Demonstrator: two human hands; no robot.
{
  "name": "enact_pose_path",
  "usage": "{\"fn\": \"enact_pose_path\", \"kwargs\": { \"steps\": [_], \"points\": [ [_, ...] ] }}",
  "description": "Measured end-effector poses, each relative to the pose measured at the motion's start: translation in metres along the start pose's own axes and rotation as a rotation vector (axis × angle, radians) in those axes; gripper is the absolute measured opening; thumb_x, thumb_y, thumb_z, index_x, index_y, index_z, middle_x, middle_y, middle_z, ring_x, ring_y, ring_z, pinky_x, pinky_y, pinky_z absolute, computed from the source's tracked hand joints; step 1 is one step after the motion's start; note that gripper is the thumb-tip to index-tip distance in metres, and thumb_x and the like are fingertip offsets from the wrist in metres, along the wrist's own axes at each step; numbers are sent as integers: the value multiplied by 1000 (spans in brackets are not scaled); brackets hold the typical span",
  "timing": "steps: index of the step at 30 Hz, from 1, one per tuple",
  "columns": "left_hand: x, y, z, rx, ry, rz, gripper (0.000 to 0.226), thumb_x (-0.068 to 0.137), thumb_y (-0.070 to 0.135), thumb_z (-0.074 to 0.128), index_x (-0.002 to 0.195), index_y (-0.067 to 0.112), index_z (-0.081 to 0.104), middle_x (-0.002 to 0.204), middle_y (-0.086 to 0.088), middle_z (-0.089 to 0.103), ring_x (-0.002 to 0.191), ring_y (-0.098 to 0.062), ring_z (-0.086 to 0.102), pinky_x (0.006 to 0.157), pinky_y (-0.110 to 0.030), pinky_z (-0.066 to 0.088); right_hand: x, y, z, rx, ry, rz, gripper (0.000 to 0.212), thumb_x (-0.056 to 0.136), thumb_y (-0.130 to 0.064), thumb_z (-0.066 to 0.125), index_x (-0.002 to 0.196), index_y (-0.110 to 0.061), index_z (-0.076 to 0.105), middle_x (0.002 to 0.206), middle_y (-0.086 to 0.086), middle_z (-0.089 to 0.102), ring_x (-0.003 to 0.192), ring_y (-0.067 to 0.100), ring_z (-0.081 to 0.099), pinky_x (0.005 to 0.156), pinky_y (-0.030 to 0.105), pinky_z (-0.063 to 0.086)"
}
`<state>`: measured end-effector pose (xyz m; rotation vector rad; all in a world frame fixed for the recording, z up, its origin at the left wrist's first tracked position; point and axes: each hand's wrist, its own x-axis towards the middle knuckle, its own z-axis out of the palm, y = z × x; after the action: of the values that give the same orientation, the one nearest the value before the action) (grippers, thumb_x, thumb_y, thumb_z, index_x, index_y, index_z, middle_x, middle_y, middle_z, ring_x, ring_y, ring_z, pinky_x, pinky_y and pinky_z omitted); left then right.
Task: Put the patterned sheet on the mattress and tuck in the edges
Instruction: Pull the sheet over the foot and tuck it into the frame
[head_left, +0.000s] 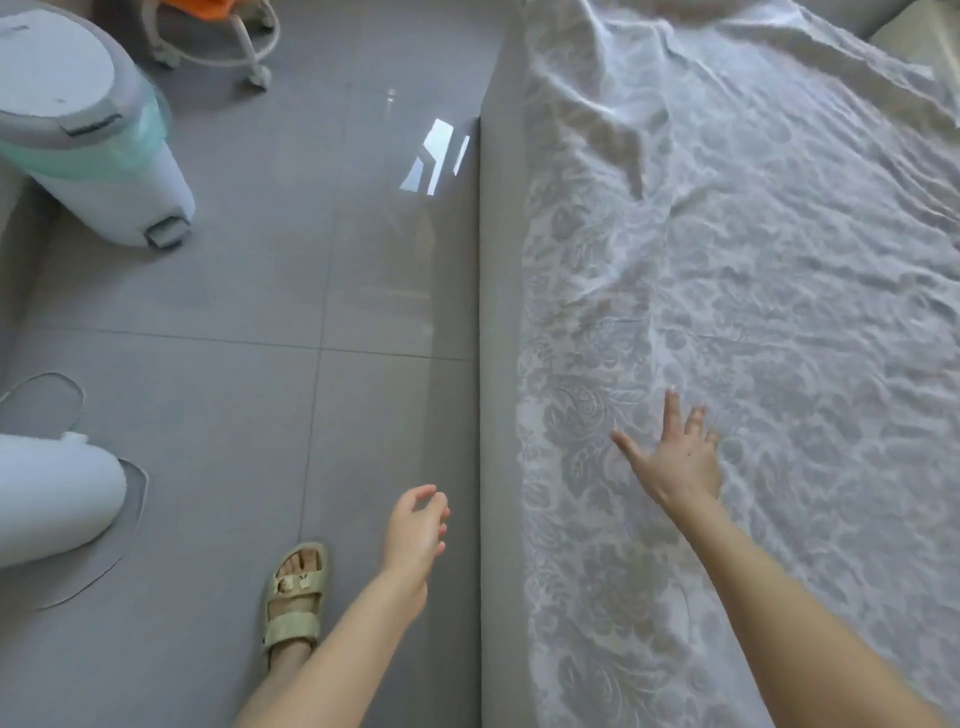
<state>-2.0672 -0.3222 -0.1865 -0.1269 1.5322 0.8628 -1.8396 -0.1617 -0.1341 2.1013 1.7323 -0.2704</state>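
Head cam | patterned sheet (753, 312) spread over the mattress (hidden underneath), edge draped by bed frame (501, 364) | right hand (675, 462) flat, fingers splayed, probably smoothing wrinkles | left hand (415, 530) loosely curled, grip empty, free for tucking

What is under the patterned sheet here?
Only the grey bed frame shows beside the patterned sheet; the mattress beneath is hidden by it. The right hand lies spread on top.
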Motion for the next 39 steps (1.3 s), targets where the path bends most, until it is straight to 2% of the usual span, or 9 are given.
{"fn": "enact_pose_path", "kwargs": {
  "steps": [3, 5, 8, 15, 20, 23, 28, 33, 39],
  "points": [
    [54, 22, 32, 85, 10, -7, 37, 97, 24, 45, 133, 17, 43, 119, -9, 59, 111, -26, 54, 94, -37, 42, 51, -5, 17, 277, -72, 220, 85, 83, -77, 14, 150, -31, -10, 159, 12, -4, 144, 40, 4, 112, 61, 9],
    [87, 34, 62, 122, 6, -12, 40, 98, 29, 43, 137, 16, 40, 133, -8, 52, 122, -28, 49, 103, -38, 37, 64, -13, 48, 241, -42, 302, 81, 83, -75, 5, 149, -30, -13, 159, 10, -6, 145, 37, -1, 113, 60, 1],
    [128, 51, 114, 139, -105, -32, 42, 100, 35, 38, 134, 12, 45, 132, -4, 52, 123, -25, 48, 99, -32, 36, 73, -20, 84, 152, 136, 335, 80, 84, -71, -2, 150, -26, -10, 159, 12, -1, 145, 38, 0, 114, 59, 1],
    [157, 84, 172, -151, -241, -323, 41, 95, 46, 48, 106, 12, 66, 101, -5, 70, 91, -24, 67, 80, -40, 55, 89, -12, 96, 153, 297, 294, 82, 84, -67, 1, 152, -22, 6, 157, 18, 12, 142, 42, 11, 113, 60, 6],
    [150, 89, 159, -32, -315, -293, 28, 95, 26, 46, 83, 12, 67, 82, -5, 70, 76, -20, 66, 79, -36, 54, 89, -12, 94, 181, 286, 282, 81, 86, -66, 5, 151, -20, 12, 155, 21, 16, 141, 44, 13, 113, 61, 7],
    [137, 91, 154, 26, -345, -177, 22, 93, 16, 47, 89, 9, 67, 88, -7, 70, 86, -25, 65, 85, -38, 51, 87, -13, 91, 186, 255, 279, 80, 86, -66, 6, 152, -20, 10, 156, 20, 14, 142, 44, 11, 113, 61, 5],
    [120, 88, 176, 374, -284, 93, 17, 94, 8, 46, 95, 6, 63, 86, -6, 69, 72, -17, 63, 54, -22, 48, 84, -13, 84, 185, 223, 281, 83, 84, -68, 2, 152, -21, 6, 157, 20, 10, 143, 43, 7, 114, 58, 4],
    [112, 77, 188, -130, -69, -147, 32, 86, 7, 32, 64, 10, 56, 73, -11, 60, 72, -26, 58, 75, -37, 46, 73, -9, 78, 262, 195, 239, 82, 84, -71, 8, 151, -25, 2, 158, 16, 5, 145, 38, 0, 115, 54, -1],
    [100, 74, 189, -245, -37, -276, 29, 86, 9, 33, 72, 9, 58, 74, -10, 61, 68, -25, 57, 72, -32, 47, 59, 6, 47, 532, 118, 161, 74, 87, -66, 33, 149, -27, 23, 158, 6, 14, 147, 22, 4, 118, 49, -1]
  ]
}}
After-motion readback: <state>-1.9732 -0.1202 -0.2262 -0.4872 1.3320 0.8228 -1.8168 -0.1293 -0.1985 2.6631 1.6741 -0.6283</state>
